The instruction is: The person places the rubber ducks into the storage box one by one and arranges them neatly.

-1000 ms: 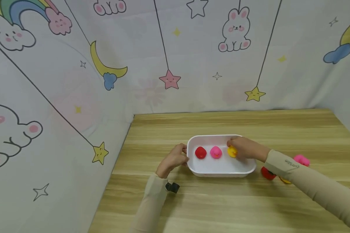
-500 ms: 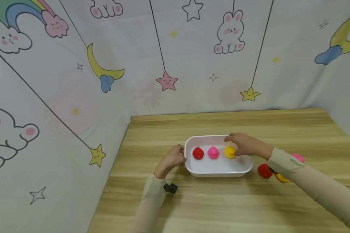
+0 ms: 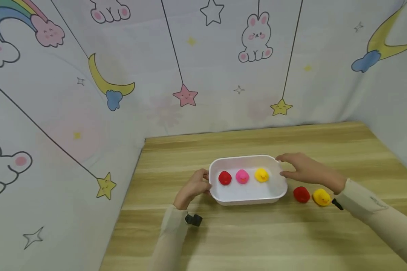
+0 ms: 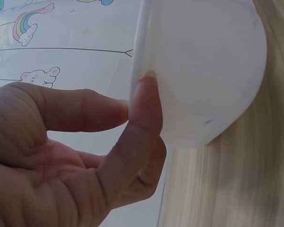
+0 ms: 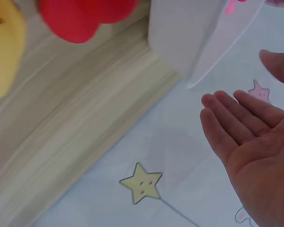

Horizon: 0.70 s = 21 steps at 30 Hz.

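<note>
Your head camera is looking forward and down from well back, taking in the worktop and the wall. Your left wrist camera, turned sideways, is facing the tray's end from close beside your left grip. Your right wrist camera is looking, tilted, across your right grip toward the tray's other end. All three are sharing tray, worktop and wall.

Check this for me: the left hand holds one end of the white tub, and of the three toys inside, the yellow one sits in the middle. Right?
Not quite: the head view shows the pink toy in the middle, between the red toy and yellow toy. The left hand does hold the white tub by one end.
</note>
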Available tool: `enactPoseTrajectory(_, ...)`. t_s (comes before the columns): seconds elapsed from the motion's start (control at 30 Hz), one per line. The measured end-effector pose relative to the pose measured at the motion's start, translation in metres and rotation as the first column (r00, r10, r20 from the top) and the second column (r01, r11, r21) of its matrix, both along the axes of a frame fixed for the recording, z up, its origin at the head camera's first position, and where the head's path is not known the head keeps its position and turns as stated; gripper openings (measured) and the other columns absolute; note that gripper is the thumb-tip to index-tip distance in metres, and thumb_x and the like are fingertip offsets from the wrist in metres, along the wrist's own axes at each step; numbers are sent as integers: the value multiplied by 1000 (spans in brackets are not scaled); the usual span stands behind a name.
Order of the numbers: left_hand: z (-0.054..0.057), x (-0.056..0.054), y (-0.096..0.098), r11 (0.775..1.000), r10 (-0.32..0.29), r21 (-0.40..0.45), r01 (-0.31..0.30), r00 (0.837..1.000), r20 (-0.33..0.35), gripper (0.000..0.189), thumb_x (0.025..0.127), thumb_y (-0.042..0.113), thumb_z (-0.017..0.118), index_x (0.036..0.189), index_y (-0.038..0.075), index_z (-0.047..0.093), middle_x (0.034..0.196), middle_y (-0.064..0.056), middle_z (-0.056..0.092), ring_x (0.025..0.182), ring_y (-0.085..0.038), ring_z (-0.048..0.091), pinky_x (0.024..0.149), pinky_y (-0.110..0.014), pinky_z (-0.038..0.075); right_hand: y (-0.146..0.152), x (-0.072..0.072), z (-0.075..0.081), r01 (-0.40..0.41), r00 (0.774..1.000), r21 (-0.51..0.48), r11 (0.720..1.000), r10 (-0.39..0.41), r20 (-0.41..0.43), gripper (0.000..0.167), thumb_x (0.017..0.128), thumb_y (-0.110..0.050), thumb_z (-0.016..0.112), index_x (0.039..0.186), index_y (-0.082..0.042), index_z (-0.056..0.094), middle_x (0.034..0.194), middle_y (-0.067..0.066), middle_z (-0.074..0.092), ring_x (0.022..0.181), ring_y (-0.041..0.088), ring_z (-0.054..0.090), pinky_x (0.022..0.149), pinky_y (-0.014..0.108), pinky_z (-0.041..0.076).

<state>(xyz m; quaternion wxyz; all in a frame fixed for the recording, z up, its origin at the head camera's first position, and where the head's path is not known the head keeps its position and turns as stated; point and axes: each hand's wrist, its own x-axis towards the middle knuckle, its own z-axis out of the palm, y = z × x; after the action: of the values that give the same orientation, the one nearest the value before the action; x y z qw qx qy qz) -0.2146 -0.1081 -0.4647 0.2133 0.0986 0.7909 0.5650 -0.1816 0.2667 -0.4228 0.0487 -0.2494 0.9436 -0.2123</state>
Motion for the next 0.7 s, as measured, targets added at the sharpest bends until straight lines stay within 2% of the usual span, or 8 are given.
enactPoseTrajectory(0.13,1,0,-1,1000,-5,-5,5,1000,8,49,77,-18,56,125,-22,46,113,-33,52,71,-29,62,62,-40,64,14,17,-1,15,997,13,1000,-16,78,56,95,-28,71,135,9,56,135,25,59,122,45,56,101,62,49)
enactPoseTrajectory(0.23,1,-1,-1,1000,-10,-2,10,1000,15,50,78,-17,56,126,-22,46,113,-33,52,70,-28,61,61,-38,64,24,29,-7,30,994,35,999,-33,106,68,90,-38,75,136,9,56,135,24,59,123,46,55,100,63,49)
enactPoseTrajectory(0.33,1,-2,-2,1000,-14,6,14,1000,26,49,77,-18,55,125,-23,45,111,-32,52,67,-24,59,60,-37,64,34,39,-18,33,996,56,998,-37,77,78,79,-40,85,133,9,57,132,24,61,120,46,56,98,63,50)
enactPoseTrajectory(0.43,1,-2,-4,1000,-18,5,18,999,30,49,78,-18,55,126,-23,45,110,-32,52,65,-23,59,61,-38,64,42,46,-32,31,999,45,999,-32,30,80,70,-31,92,129,11,59,127,25,63,116,47,58,96,62,51)
enactPoseTrajectory(0.7,2,-2,-2,1000,-10,14,10,999,45,50,81,-17,56,129,-21,44,114,-32,52,71,-28,60,64,-40,65,53,53,-59,15,992,16,1000,-13,-122,69,63,-14,95,118,11,64,115,22,67,106,44,62,90,60,54)
